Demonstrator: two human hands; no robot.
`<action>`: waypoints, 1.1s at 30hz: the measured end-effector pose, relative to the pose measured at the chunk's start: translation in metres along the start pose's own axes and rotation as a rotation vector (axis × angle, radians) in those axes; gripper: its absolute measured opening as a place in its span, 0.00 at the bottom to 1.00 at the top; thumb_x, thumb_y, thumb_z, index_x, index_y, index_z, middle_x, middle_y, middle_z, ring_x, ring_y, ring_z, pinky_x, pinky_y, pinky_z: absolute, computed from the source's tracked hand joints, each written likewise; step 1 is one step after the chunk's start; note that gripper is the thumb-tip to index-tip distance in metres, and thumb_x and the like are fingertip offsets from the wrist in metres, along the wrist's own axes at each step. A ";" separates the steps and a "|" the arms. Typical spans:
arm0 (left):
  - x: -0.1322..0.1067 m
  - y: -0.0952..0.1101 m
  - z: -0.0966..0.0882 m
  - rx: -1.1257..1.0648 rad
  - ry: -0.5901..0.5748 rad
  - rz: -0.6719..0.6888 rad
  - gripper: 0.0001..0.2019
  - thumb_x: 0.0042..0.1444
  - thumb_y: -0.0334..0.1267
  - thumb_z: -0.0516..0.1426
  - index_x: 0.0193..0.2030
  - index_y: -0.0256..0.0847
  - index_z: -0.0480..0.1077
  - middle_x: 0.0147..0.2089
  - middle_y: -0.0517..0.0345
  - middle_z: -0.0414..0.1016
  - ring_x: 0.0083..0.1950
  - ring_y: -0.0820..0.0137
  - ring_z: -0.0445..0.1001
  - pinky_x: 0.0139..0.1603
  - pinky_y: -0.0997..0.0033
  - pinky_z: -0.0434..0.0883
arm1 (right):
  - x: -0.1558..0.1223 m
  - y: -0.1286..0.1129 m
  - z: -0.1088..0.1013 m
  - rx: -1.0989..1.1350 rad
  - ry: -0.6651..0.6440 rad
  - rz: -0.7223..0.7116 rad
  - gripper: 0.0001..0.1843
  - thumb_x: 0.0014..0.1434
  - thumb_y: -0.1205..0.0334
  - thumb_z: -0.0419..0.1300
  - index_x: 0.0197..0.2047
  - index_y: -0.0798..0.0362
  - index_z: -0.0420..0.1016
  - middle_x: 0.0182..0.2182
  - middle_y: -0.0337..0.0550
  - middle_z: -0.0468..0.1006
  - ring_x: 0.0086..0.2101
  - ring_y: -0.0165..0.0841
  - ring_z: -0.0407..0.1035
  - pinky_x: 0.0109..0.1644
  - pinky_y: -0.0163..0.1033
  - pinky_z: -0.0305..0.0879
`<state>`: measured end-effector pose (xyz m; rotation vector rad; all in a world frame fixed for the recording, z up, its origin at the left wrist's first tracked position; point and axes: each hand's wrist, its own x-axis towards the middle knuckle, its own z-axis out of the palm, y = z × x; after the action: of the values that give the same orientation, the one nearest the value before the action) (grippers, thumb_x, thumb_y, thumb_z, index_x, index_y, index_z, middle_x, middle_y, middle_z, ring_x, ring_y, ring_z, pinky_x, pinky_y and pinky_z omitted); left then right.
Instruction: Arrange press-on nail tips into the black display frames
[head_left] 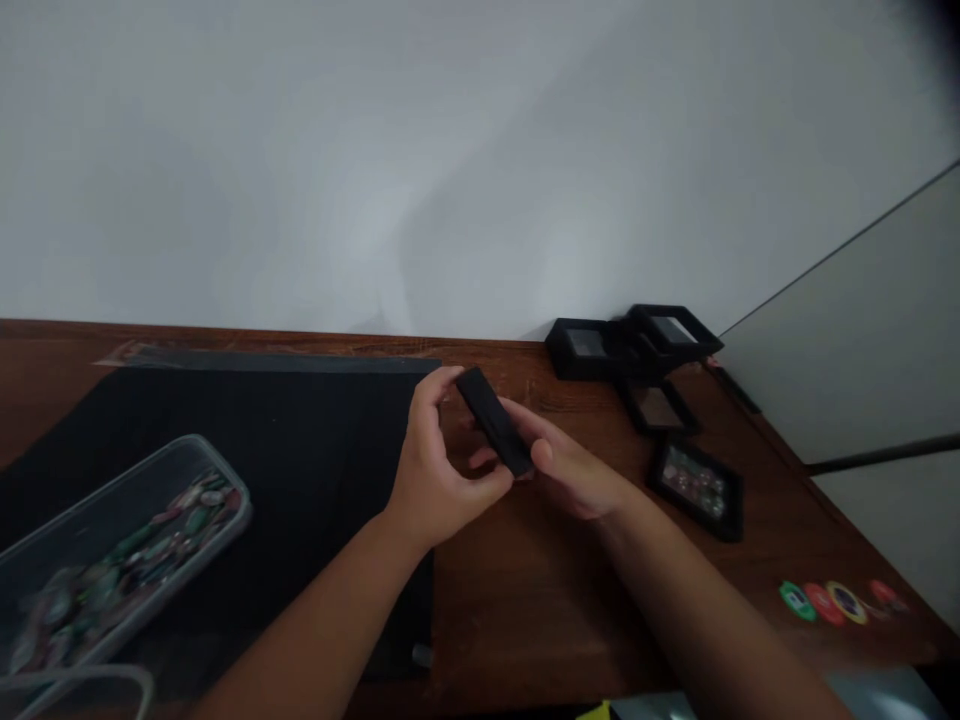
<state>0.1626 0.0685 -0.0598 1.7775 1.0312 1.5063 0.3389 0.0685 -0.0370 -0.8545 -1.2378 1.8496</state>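
A small black box (493, 420) is held up above the brown table, tilted, with one narrow side toward me. My left hand (442, 475) grips it with the fingers at its upper end and the thumb at its lower end. On the other side, my right hand (566, 465) is closed on it, its thumb by the lower right corner. The box's broad faces and some of my fingertips are hidden. Similar black window boxes (589, 345) stand at the back right, and one with shiny round pieces inside (697, 485) lies right of my right hand.
A clear plastic tub (199, 450) of colourful stones (142, 560) sits on a black mat (322, 450) at the left. Clear tape (285, 360) runs along the mat's back edge. Round stickers (825, 602) lie on the wooden table (517, 610) at the right. A white wall (337, 160) rises behind.
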 end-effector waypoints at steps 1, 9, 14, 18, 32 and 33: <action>0.000 0.000 0.000 0.078 -0.001 0.083 0.47 0.42 0.32 0.71 0.67 0.47 0.53 0.66 0.45 0.60 0.68 0.51 0.62 0.69 0.47 0.61 | 0.000 0.000 0.000 0.002 0.008 -0.002 0.50 0.47 0.33 0.70 0.66 0.49 0.66 0.61 0.54 0.70 0.47 0.39 0.75 0.51 0.44 0.74; -0.005 0.000 0.001 -0.024 -0.122 0.065 0.49 0.49 0.37 0.69 0.72 0.51 0.46 0.74 0.43 0.47 0.75 0.48 0.50 0.73 0.42 0.55 | -0.002 -0.009 0.004 -0.137 0.035 -0.162 0.45 0.44 0.61 0.75 0.64 0.45 0.64 0.65 0.49 0.64 0.66 0.49 0.57 0.67 0.55 0.60; -0.006 -0.001 -0.001 -0.539 -0.319 -0.277 0.45 0.52 0.33 0.66 0.72 0.55 0.49 0.75 0.49 0.53 0.76 0.52 0.53 0.72 0.44 0.59 | -0.008 -0.013 -0.005 -0.277 0.044 -0.271 0.52 0.45 0.65 0.72 0.69 0.39 0.53 0.67 0.47 0.60 0.64 0.48 0.60 0.65 0.53 0.63; 0.001 0.000 -0.005 -0.858 -0.275 -0.575 0.28 0.57 0.45 0.62 0.65 0.49 0.64 0.72 0.50 0.61 0.75 0.50 0.54 0.69 0.45 0.62 | -0.011 -0.014 -0.011 -0.409 0.041 -0.267 0.57 0.45 0.67 0.71 0.72 0.37 0.46 0.69 0.46 0.57 0.65 0.48 0.58 0.66 0.52 0.63; 0.008 0.015 -0.005 -0.919 -0.346 -0.562 0.29 0.50 0.38 0.70 0.60 0.43 0.71 0.61 0.49 0.74 0.68 0.53 0.67 0.73 0.48 0.58 | -0.010 -0.010 -0.012 -0.680 -0.014 -0.364 0.60 0.52 0.70 0.69 0.77 0.36 0.39 0.75 0.43 0.47 0.72 0.48 0.47 0.75 0.58 0.43; 0.008 0.014 -0.005 -0.912 -0.329 -0.556 0.29 0.49 0.37 0.70 0.59 0.43 0.71 0.60 0.49 0.74 0.67 0.53 0.67 0.72 0.47 0.58 | -0.010 -0.010 -0.012 -0.683 -0.031 -0.359 0.60 0.52 0.69 0.69 0.77 0.35 0.38 0.75 0.43 0.47 0.72 0.48 0.47 0.75 0.59 0.42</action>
<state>0.1612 0.0675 -0.0429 0.9304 0.4684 1.0186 0.3561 0.0679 -0.0306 -0.8708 -1.9443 1.1585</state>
